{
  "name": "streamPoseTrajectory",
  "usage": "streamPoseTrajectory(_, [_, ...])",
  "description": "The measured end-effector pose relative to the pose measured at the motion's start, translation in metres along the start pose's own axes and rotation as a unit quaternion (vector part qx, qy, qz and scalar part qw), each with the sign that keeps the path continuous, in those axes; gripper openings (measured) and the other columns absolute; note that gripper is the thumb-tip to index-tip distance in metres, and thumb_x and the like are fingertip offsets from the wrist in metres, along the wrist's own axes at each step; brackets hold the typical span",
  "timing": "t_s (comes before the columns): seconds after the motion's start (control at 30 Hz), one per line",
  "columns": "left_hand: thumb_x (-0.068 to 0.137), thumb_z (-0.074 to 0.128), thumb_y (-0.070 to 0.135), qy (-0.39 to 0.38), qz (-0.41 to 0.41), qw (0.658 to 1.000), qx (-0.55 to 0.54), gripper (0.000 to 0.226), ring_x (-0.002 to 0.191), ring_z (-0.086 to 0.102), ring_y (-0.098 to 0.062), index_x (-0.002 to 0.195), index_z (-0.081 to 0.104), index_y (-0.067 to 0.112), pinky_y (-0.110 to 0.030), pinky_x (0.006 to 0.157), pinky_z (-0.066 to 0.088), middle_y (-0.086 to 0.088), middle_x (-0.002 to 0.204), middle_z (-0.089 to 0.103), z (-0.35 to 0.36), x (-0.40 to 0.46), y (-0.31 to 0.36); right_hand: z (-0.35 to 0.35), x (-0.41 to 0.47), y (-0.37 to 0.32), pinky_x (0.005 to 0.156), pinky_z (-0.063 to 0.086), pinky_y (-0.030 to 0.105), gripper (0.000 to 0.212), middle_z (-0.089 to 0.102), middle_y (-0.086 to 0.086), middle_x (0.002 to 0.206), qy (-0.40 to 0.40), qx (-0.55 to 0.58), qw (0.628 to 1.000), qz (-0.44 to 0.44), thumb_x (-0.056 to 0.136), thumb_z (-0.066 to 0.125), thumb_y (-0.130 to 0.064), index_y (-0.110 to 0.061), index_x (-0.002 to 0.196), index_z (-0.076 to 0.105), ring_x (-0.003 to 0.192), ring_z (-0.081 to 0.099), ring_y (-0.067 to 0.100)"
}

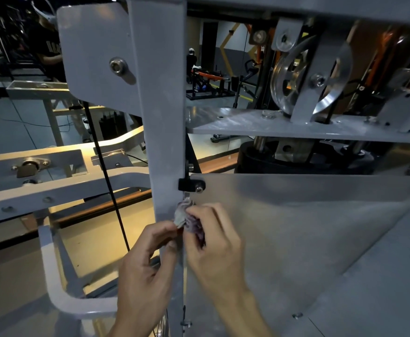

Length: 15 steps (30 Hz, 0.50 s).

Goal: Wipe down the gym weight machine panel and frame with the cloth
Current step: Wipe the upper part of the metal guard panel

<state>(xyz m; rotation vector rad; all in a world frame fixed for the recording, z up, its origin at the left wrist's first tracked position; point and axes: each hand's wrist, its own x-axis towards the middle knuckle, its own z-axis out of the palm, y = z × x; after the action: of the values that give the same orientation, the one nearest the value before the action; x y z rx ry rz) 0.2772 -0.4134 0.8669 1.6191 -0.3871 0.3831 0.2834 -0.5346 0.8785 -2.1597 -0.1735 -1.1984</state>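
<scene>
A small crumpled cloth (187, 217), grey and purple, is bunched between both hands at the edge where the grey upright frame post (160, 117) meets the frosted panel (296, 227). My left hand (145, 261) pinches the cloth's lower left corner in front of the post. My right hand (216, 242) grips the cloth from the right, knuckles over the panel. The cloth's top touches the post's right edge just below a black bracket with a bolt (191, 185).
A black cable (106, 176) runs down left of the post. A pulley wheel (306, 74) sits above a grey shelf plate (272, 125) at upper right. Grey frame arms (60, 188) extend left. A person stands far back by other gym machines.
</scene>
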Motion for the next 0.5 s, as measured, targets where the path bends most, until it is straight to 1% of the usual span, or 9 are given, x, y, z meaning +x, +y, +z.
streamPoseTrajectory(0.03, [0.094,0.058,0.004,0.002,-0.005,1.0,-0.008,0.042,0.106,0.069,-0.01,0.105,0.068,0.043,-0.014,0.087,0.052,0.013,0.106,0.074,0.001,-0.001,0.001,0.0,-0.001,0.002,0.061,0.05,0.022,0.014,0.062,-0.005,0.101,0.001,-0.002,1.0,-0.006,0.089,0.062,-0.018,-0.016,0.101,0.067,0.076,0.061,0.013])
streamPoseTrajectory(0.1, [0.092,0.057,0.013,0.002,-0.01,1.0,-0.026,0.034,0.11,0.069,-0.009,0.109,0.068,0.04,-0.016,0.09,0.053,0.013,0.113,0.074,0.002,-0.002,0.003,-0.01,0.002,0.009,0.065,0.048,0.016,0.016,0.063,-0.005,0.1,0.035,-0.007,0.999,-0.007,0.086,0.063,-0.017,-0.019,0.102,0.066,0.078,0.061,0.012])
streamPoseTrajectory(0.13, [0.092,0.057,0.011,-0.003,-0.009,1.0,-0.025,0.034,0.112,0.069,-0.01,0.111,0.068,0.037,-0.019,0.092,0.054,0.013,0.117,0.073,0.001,-0.002,0.002,-0.017,0.004,0.014,0.068,0.045,0.011,0.019,0.062,-0.006,0.1,0.059,-0.013,0.998,-0.002,0.085,0.064,-0.017,-0.021,0.103,0.064,0.078,0.061,0.01])
streamPoseTrajectory(0.2, [0.095,0.057,-0.001,-0.017,-0.011,1.0,-0.01,0.04,0.115,0.068,-0.009,0.115,0.068,0.032,-0.024,0.095,0.054,0.014,0.122,0.072,0.002,-0.003,0.001,-0.03,0.007,0.021,0.072,0.038,0.001,0.023,0.058,-0.009,0.1,0.099,-0.026,0.995,0.017,0.083,0.063,-0.015,-0.023,0.104,0.06,0.077,0.057,0.007])
streamPoseTrajectory(0.23, [0.095,0.057,-0.006,-0.023,-0.013,1.0,-0.002,0.045,0.116,0.067,-0.007,0.116,0.068,0.032,-0.025,0.097,0.053,0.016,0.123,0.071,0.004,-0.003,0.001,-0.031,0.007,0.023,0.073,0.038,0.001,0.024,0.057,-0.01,0.101,0.108,-0.027,0.994,0.023,0.083,0.063,-0.015,-0.023,0.105,0.059,0.077,0.057,0.007])
streamPoseTrajectory(0.3, [0.095,0.057,-0.009,-0.02,-0.011,1.0,0.01,0.054,0.117,0.067,-0.007,0.118,0.066,0.039,-0.023,0.097,0.052,0.017,0.123,0.071,0.008,-0.004,0.001,-0.022,0.005,0.02,0.073,0.045,0.009,0.021,0.059,-0.007,0.102,0.099,-0.017,0.995,0.01,0.087,0.063,-0.016,-0.023,0.107,0.06,0.08,0.06,0.011])
streamPoseTrajectory(0.37, [0.092,0.058,-0.012,-0.004,-0.01,1.0,0.017,0.065,0.113,0.068,-0.008,0.116,0.065,0.048,-0.019,0.094,0.053,0.015,0.117,0.072,0.013,-0.003,0.002,-0.006,0.0,0.013,0.069,0.052,0.02,0.015,0.063,-0.003,0.104,0.058,-0.017,0.998,-0.022,0.092,0.063,-0.017,-0.02,0.107,0.064,0.082,0.064,0.016])
streamPoseTrajectory(0.43, [0.091,0.061,-0.014,0.006,-0.009,1.0,0.02,0.071,0.108,0.069,-0.008,0.112,0.065,0.053,-0.018,0.091,0.054,0.014,0.111,0.073,0.015,-0.002,0.002,0.002,-0.001,0.01,0.068,0.05,0.021,0.015,0.065,-0.002,0.103,0.026,-0.023,0.999,-0.04,0.09,0.065,-0.015,-0.017,0.105,0.069,0.082,0.065,0.016])
streamPoseTrajectory(0.5, [0.093,0.063,-0.01,0.012,-0.004,1.0,0.019,0.065,0.11,0.069,-0.008,0.111,0.065,0.053,-0.025,0.091,0.056,0.014,0.112,0.074,0.014,-0.002,0.0,-0.006,0.002,0.018,0.066,0.051,0.022,0.019,0.064,-0.003,0.102,0.022,-0.02,0.999,-0.035,0.088,0.067,-0.015,-0.019,0.106,0.067,0.08,0.064,0.017])
